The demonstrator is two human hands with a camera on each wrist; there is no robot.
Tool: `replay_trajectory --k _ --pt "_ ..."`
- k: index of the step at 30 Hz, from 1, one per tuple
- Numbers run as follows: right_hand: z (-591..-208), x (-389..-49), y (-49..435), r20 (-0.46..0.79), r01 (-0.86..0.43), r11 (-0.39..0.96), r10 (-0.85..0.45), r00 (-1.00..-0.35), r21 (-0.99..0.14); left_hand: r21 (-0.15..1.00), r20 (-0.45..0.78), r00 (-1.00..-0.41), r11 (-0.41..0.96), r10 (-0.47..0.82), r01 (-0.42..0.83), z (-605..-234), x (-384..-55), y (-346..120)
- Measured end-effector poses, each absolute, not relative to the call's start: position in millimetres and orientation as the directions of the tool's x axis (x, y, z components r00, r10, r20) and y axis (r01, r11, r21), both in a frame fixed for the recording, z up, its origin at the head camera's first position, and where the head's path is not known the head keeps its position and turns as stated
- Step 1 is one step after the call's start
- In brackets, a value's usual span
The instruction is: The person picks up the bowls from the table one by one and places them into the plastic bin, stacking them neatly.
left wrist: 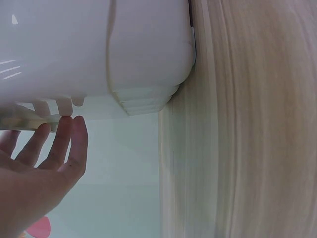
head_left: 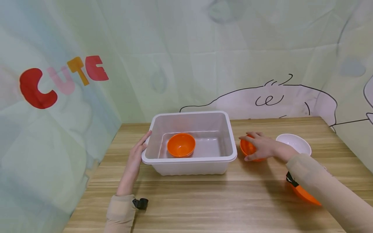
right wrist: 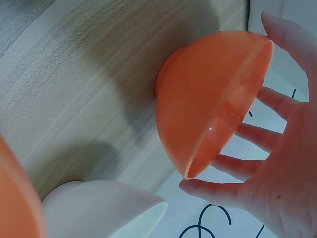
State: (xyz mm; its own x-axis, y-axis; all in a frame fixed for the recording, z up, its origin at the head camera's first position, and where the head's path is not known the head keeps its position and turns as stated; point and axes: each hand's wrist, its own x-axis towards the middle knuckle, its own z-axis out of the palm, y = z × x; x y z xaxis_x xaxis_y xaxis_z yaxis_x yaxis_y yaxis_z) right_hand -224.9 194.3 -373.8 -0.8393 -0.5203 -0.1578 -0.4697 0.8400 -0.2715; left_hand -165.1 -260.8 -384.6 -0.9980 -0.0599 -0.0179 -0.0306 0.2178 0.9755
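My right hand (head_left: 260, 146) is spread over a small orange bowl (right wrist: 208, 99) standing just right of the white tub. In the right wrist view, the thumb tip is right at one side of the rim and the other fingers reach the rim elsewhere, spread apart and fairly straight. My left hand (head_left: 137, 157) lies along the left side of the white tub (head_left: 189, 166), its extended fingers touching the wall beneath the rim (left wrist: 49, 148). Inside the tub sits another orange bowl (head_left: 181, 145), upright.
Behind the right forearm stands a white bowl (head_left: 294, 144). Another orange piece (head_left: 306, 194) is partly covered by the right sleeve. The wooden table (head_left: 186, 200) ends at a printed cloth backdrop (head_left: 169, 64) at the back and left.
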Motion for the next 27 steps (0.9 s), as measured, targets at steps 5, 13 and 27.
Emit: replay_trajectory --k 5,13,27 --pt "-372.7 -225.4 193.4 -0.178 -0.466 0.840 -0.521 -0.835 -0.277 0.974 -0.018 -0.997 0.225 -0.069 -0.033 -384.8 -166.4 -261.3" --pt "-371.4 -226.4 193.2 -0.166 -0.476 0.837 -0.527 -0.834 -0.269 0.975 -0.023 -0.997 0.218 -0.071 -0.038 -384.8 -166.6 -261.5" --pt "-371.8 -228.3 194.2 -0.156 -0.485 0.832 -0.534 -0.831 -0.268 0.981 -0.016 -0.998 0.193 -0.054 -0.026 -384.2 -164.9 -260.2"
